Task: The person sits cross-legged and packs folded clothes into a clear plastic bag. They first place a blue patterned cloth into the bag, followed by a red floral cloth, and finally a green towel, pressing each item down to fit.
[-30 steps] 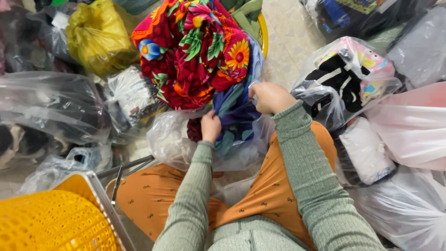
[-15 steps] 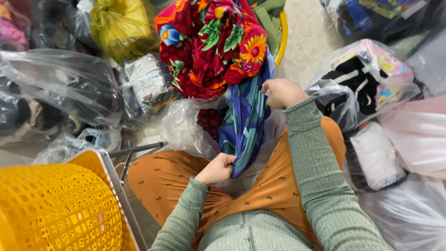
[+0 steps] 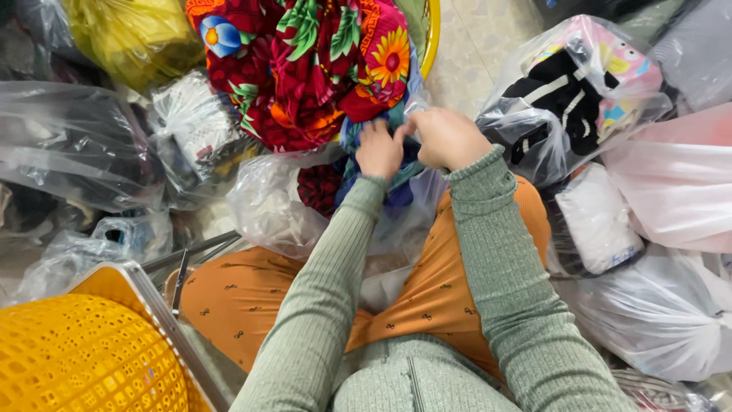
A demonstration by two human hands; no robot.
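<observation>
**Both hands meet on the blue-and-green cloth**

Bags of clear and white plastic crowd the tiled floor on every side of the seated person, whose orange-clad knees frame the work. Farthest left of the fingers sits a yellow mesh basket (image 3: 72,358), low in the corner, with a yellow plastic bag (image 3: 130,34) up above it and a clear bag of dark clothing (image 3: 69,141) between.

Half a second ago the left hand was down near the lap, well apart from the right; now the left hand (image 3: 379,149) has come up and sits just beside the right hand (image 3: 448,137), fingertips nearly touching. To my eye that means the grip is being reset so the cloth can be gathered or folded from its upper edge.

Both sets of fingers are curled and appear to pinch the blue-and-green striped cloth (image 3: 396,179), which hangs directly below the fingers into a crinkled clear bag (image 3: 271,206). It looks soft, bunched and mostly hidden by the hands. Just above the fingers lies a red floral fabric (image 3: 305,61), heaped in a yellow-rimmed tub (image 3: 431,34).

Right of the fingers lies a clear bag holding black-and-white garments (image 3: 564,99), then a pale pink bag (image 3: 679,191).
</observation>
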